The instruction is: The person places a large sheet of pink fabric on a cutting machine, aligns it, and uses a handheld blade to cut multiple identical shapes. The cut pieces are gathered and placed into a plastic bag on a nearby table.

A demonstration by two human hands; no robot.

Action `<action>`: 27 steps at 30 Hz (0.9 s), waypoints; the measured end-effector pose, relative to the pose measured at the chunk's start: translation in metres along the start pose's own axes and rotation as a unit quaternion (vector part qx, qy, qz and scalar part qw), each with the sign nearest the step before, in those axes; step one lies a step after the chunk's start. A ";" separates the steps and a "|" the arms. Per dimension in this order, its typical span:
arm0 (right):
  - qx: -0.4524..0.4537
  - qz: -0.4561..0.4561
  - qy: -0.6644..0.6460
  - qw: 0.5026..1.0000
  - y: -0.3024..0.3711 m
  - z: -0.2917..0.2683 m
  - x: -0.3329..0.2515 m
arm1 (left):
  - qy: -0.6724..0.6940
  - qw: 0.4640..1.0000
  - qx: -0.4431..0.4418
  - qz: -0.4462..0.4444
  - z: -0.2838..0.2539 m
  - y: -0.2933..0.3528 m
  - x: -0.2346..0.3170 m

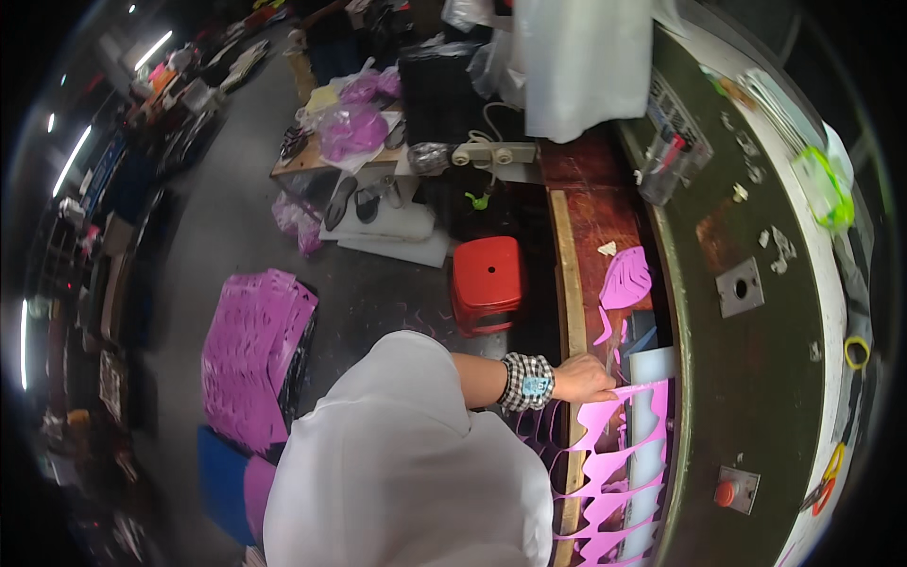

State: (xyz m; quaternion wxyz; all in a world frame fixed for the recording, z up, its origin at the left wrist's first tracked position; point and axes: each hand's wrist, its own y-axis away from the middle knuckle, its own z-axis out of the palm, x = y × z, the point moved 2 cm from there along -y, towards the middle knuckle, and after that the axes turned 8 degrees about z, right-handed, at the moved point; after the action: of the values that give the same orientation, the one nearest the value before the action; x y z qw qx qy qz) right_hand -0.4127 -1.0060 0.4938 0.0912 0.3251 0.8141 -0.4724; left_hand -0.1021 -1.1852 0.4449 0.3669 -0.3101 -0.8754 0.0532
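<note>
My left hand (pixel 584 379), with a black-and-white checked band around its wrist, reaches to the right from a white sleeve. Its fingers are closed on the upper corner of a pink sheet (pixel 605 465) full of wavy cut-outs. That sheet stretches down over the reddish-brown work surface beside the green machine, and a pale rolled or folded strip (pixel 644 444) shows through its gaps. A loose pink leaf-shaped piece (pixel 625 279) lies just beyond the hand, with thin pink scraps around it. My right hand is out of view.
A green machine panel (pixel 746 369) with a red button (pixel 726 492) runs along the right. Scissors (pixel 829 480) lie at its far-right edge. Ahead stands a red stool (pixel 487 274). Stacked pink cut-out sheets (pixel 250 354) are on the left, and a cluttered table (pixel 302 167) is farther back.
</note>
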 end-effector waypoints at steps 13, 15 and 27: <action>-0.197 0.093 -0.165 0.962 0.027 0.035 -0.020 | 0.102 0.994 -0.007 0.046 -0.021 0.067 0.005; -0.230 0.126 -0.186 0.947 0.026 0.037 -0.029 | 0.108 0.991 -0.077 -0.006 -0.031 0.074 0.010; -0.298 0.159 -0.243 0.909 0.095 0.057 -0.161 | 0.090 0.993 0.053 -0.054 -0.067 0.040 0.017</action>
State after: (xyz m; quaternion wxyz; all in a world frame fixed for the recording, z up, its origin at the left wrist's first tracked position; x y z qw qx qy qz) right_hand -0.2390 -1.0919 0.4689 0.4525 0.2834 0.8074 -0.2511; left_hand -0.0455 -1.1520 0.4909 0.4625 -0.2466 -0.8501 0.0514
